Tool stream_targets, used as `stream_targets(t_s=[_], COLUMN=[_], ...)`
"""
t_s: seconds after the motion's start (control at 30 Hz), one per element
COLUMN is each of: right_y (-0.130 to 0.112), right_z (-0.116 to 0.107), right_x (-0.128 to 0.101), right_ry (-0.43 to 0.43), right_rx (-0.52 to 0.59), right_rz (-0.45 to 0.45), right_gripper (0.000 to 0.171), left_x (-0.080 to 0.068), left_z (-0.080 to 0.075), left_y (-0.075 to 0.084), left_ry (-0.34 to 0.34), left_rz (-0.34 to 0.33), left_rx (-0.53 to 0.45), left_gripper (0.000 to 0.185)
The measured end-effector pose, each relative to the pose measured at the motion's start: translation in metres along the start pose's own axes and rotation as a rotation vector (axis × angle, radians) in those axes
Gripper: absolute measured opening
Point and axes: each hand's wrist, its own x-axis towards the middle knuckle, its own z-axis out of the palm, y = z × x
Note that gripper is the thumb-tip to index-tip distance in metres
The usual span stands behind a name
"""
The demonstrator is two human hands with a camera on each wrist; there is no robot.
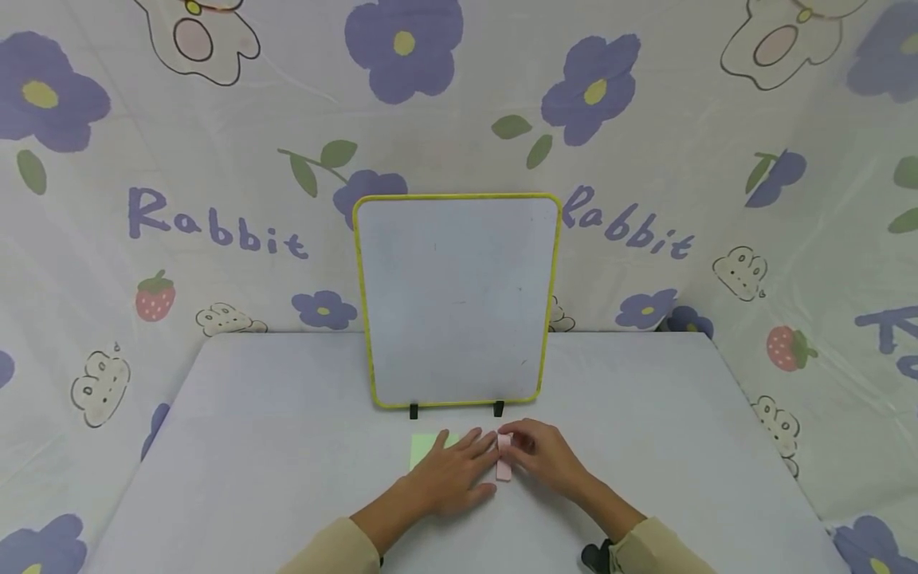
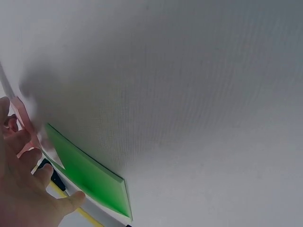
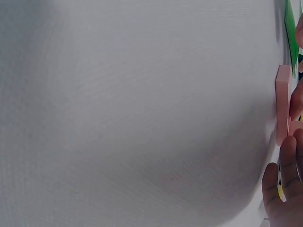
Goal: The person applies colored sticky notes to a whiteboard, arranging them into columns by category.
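Note:
My left hand (image 1: 453, 477) lies with its fingers spread over part of a light green sticky note pad (image 1: 421, 449). Its fingertips reach the left side of a narrow pink sticky note pad (image 1: 504, 472), which lies on the table to the right of the green one. From the right, my right hand (image 1: 547, 458) bends thumb and index finger over the far end of the pink pad and pinches there. In the right wrist view the pink pad (image 3: 282, 104) shows as a thick strip, with a bit of pink paper (image 3: 296, 125) at the fingertips.
Behind the hands stands a whiteboard (image 1: 459, 303) with a yellow frame, on small black feet (image 1: 413, 411). A white cloth covers the table (image 1: 272, 446). Patterned curtain (image 1: 237, 143) hangs at the back and sides. A dark object (image 1: 594, 556) sits by the right sleeve.

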Motion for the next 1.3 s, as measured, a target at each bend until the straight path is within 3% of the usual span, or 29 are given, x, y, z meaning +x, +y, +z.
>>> stream_targets(t_s=[0.2, 0.53, 0.93, 1.3], right_y=[-0.001, -0.007, -0.009, -0.016], right_z=[-0.002, -0.009, -0.01, -0.018], right_x=[0.003, 0.005, 0.01, 0.018], right_ry=[-0.035, -0.05, 0.01, 0.078], right_rx=[0.063, 0.29, 0.275, 0.267], right_rz=[0.052, 0.217, 0.277, 0.279], right_gripper=[0.023, 0.022, 0.019, 0.019], left_x=[-0.001, 0.002, 0.002, 0.0], left_z=[-0.006, 0.004, -0.002, -0.002], left_y=[0.002, 0.002, 0.006, 0.007], left_ry=[-0.034, -0.031, -0.067, -0.003], left_rz=[-0.019, -0.029, -0.048, -0.033], left_rx=[-0.006, -0.037, -0.044, 0.022], left_gripper=[0.061, 0.063, 0.061, 0.059])
